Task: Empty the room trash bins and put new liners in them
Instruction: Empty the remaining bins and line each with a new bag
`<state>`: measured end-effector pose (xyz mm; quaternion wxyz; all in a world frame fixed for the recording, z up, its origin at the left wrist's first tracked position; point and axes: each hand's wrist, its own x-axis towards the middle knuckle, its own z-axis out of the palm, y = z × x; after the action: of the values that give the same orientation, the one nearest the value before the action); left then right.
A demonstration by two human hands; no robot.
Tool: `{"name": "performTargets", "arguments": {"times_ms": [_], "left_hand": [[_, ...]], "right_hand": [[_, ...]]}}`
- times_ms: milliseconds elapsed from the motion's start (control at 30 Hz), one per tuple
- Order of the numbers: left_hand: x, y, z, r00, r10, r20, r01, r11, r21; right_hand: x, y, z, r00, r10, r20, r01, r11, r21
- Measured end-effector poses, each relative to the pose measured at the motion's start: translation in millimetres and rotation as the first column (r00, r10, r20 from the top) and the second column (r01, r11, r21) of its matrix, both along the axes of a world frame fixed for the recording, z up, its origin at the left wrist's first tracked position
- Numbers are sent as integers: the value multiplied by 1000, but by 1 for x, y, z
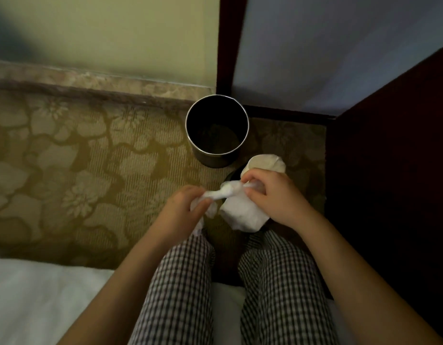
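Floral carpet [66, 170] — dark wood furniture [389, 170]

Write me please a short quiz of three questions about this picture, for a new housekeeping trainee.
1. True or false: the round bin already has a white liner over its rim.
2. Choose one: what do the left hand and the right hand grip together? A) a white plastic bag B) a broom C) the rim of the bin
3. Fill in the word: the bin stands on the patterned ____, next to the dark wooden furniture.

Key: 1 false; 2 A; 3 carpet.
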<state>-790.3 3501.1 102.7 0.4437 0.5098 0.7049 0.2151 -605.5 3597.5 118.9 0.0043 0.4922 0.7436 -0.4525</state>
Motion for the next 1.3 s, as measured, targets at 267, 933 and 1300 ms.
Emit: {"name": "performTargets", "arguments": {"times_ms": [267,933,1300], "left_hand": [[-30,-46,115,972,229,45,-228,973,-26],[-282,-203,275,695,715,-68,-715,698,39],[-408,-273,339,475,871,-129,-866,488,108]], "right_hand": [[-63,-6,114,973,228,26,-227,973,-40],[-400,-108,274,670,742,-8,-742,670,22],[-587,-164,338,411,911,-19,-905,411,111]]}}
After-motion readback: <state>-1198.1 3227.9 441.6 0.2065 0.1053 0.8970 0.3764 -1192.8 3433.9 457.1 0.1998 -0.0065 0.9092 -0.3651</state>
